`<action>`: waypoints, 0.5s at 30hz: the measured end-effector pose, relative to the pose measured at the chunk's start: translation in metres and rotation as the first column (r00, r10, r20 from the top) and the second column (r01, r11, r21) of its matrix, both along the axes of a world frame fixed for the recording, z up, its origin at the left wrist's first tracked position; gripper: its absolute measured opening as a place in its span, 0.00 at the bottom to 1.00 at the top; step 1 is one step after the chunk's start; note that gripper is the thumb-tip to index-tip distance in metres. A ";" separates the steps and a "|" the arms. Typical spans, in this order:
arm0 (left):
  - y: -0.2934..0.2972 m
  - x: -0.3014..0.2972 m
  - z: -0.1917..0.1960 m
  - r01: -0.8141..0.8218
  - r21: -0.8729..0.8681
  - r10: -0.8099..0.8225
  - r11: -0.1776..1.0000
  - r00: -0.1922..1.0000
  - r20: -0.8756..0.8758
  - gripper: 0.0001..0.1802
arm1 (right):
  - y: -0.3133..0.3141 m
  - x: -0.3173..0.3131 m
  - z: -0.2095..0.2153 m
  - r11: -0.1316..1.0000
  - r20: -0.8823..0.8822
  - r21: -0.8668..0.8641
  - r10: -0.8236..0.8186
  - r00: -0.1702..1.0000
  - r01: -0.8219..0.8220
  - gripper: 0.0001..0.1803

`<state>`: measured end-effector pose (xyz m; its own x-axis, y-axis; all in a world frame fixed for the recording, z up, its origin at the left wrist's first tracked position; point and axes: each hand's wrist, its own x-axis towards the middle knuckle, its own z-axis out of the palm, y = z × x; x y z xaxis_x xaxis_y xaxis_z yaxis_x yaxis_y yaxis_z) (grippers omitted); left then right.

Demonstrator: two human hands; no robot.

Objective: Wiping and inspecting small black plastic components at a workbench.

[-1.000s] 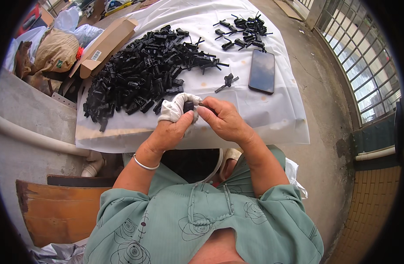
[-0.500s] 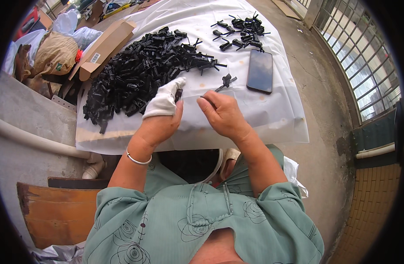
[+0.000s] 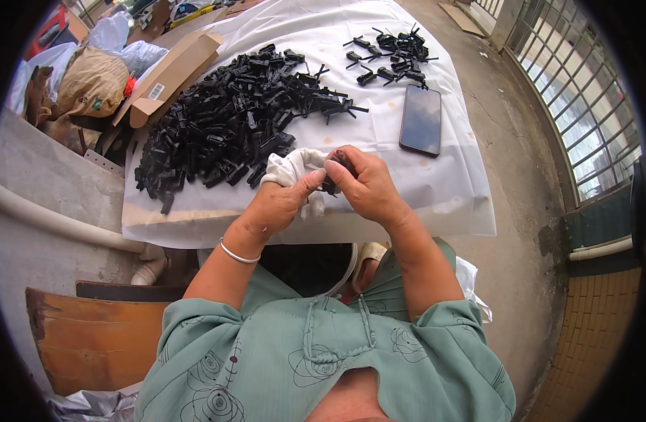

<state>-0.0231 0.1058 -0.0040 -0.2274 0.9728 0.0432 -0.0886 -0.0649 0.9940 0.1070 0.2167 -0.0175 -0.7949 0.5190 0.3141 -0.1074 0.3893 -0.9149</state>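
My left hand, its fingers covered by a white glove with the thumb bare, meets my right hand over the near part of the table. Between them they grip a small black plastic part, mostly hidden by the fingers. The bare right thumb and fingers pinch its upper end; the left thumb presses at its lower side. Left of the hands spreads a large pile of black plastic parts. A smaller group of similar black parts with thin stems lies at the far right of the table.
A dark smartphone rests on the white sheet covering the table, right of the hands. An open cardboard box borders the pile at the left, with bags beyond it. A barred window stands on the right.
My hands were apart and have come together. The stemmed black part that stuck out beyond my right hand is now drawn in between both hands. The left hand has moved right.
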 end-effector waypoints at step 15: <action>-0.006 0.018 0.001 -0.080 0.063 0.085 0.995 0.993 -0.077 0.13 | -0.008 0.002 -0.002 0.971 -0.051 -0.214 -0.120 0.991 0.106 0.10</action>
<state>-0.0056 0.0993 -0.0031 -0.3000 0.9461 0.1218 -0.0009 -0.1280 0.9918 0.1087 0.2086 -0.0195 -0.7093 0.6642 0.2359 -0.1342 0.2013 -0.9703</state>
